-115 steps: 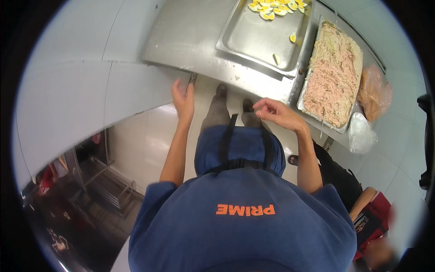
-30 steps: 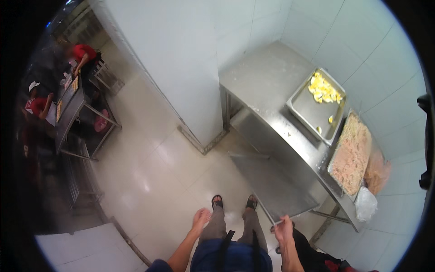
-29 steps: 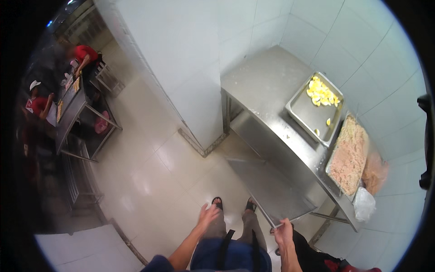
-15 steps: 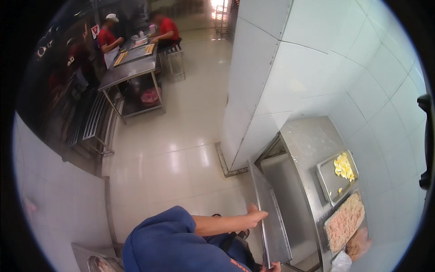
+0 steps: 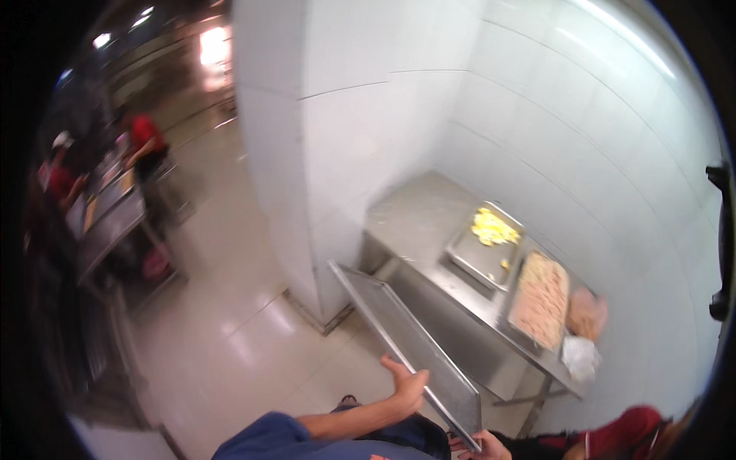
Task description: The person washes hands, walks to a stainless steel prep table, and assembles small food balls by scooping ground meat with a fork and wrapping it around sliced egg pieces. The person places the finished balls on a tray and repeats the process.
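Note:
A long, shallow metal baking tray (image 5: 410,341) is tilted on its side between my body and the steel table. My left hand (image 5: 406,387) is closed round its left long rim, about midway along, with the thumb and fingers showing. At the tray's near end, my right hand (image 5: 484,446) grips the corner, partly cut off by the lower edge of the picture. Beyond the tray, on the steel table (image 5: 418,207), stand a metal pan (image 5: 471,257) with cut yellow-and-white egg pieces (image 5: 493,227) and a tray heaped with pale pink shredded filling (image 5: 540,300).
A bag of brownish stuff (image 5: 586,313) and a white plastic bag (image 5: 580,358) lie at the table's right end. A tiled pillar (image 5: 268,153) rises at the table's left. A red-sleeved person (image 5: 632,429) is close at lower right. Two people work at a far-left table (image 5: 115,234).
My view has swung to the right, so the table and pillar appear further left. A red-sleeved person has come into view at lower right. Both hands still hold the tray.

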Motion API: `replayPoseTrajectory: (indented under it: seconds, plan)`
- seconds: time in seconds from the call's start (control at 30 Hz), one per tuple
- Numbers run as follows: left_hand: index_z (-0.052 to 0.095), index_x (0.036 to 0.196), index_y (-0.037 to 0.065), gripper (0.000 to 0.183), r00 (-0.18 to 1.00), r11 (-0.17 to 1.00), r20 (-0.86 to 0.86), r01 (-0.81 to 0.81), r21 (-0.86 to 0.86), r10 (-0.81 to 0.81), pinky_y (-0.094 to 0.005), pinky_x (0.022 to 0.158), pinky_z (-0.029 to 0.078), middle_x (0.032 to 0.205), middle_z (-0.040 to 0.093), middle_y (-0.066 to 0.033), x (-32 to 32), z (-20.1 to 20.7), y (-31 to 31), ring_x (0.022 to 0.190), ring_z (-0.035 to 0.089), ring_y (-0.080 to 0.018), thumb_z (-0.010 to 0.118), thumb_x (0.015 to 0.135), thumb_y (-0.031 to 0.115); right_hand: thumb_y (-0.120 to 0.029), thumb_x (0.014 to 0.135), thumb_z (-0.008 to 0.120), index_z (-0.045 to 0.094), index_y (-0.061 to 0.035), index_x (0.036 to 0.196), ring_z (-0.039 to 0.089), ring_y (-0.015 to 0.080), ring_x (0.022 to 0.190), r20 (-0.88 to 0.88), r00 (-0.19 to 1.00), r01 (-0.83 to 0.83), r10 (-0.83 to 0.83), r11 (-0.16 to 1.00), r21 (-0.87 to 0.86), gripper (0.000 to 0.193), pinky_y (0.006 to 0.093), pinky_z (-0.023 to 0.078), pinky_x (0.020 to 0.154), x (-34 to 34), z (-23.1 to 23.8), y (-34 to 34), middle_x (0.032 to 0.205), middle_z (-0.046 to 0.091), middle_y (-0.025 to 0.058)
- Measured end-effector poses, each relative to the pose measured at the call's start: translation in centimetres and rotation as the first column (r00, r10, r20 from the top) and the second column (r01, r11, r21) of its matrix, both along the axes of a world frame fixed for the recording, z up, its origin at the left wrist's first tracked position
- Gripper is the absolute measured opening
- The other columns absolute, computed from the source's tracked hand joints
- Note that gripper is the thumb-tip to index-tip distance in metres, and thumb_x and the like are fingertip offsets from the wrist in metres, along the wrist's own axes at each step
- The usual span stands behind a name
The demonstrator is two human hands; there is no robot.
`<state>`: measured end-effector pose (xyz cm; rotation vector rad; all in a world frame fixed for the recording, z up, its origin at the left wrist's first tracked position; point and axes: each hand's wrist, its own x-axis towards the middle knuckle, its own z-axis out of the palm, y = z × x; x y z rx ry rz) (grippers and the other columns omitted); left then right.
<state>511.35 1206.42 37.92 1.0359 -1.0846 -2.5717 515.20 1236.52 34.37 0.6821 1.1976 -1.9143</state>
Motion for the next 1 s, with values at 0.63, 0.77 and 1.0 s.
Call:
replayPoseTrajectory:
  seconds: [0.63, 0.77, 1.0]
  plan:
    - [0.039, 0.148, 0.009, 0.077, 0.848, 0.996, -0.523, 0.06, -0.059, -0.083, -0.0291, 0.073, 0.051, 0.122, 0.057, -0.0088, -6.5, 14.8, -11.0, 0.1, 0.061, -0.0142, 0.056, 0.077, -0.015, -0.033, 0.085, 0.06, 0.059, -0.0024, 0.136, 0.06, 0.0341, 0.122, -0.295, 0.809, 0.368, -0.509, 0.829, -0.42, 0.059, 0.0483, 0.048, 0.109, -12.9, 0.9, -4.9, 0.134, 0.065, 0.0142]
    - [0.044, 0.145, 0.008, 0.068, 0.829, 0.985, -0.54, 0.17, -0.002, -0.144, -0.0293, 0.076, 0.055, 0.12, 0.061, -0.0119, -14.0, 15.1, -15.0, 0.097, 0.065, -0.0171, 0.062, 0.081, -0.005, -0.021, 0.081, 0.057, 0.056, -0.0027, 0.139, 0.059, 0.0349, 0.127, -0.365, 0.723, 0.385, -0.587, 0.78, -0.493, 0.061, 0.0511, 0.046, 0.112, -18.5, 3.6, -6.3, 0.137, 0.063, 0.0147]
    - [0.036, 0.154, -0.005, 0.113, 0.675, 0.944, -0.737, 0.21, 0.253, 0.048, -0.0446, 0.1, 0.057, 0.146, 0.048, -0.0282, -26.9, 4.4, -19.1, 0.126, 0.056, -0.0348, 0.048, 0.089, 0.087, -0.014, 0.086, 0.059, 0.053, -0.0028, 0.141, 0.059, 0.0301, 0.128, -0.408, 0.738, 0.29, -0.538, 0.798, -0.528, 0.057, 0.0463, 0.05, 0.108, -29.9, 10.6, -14.2, 0.136, 0.062, 0.013]
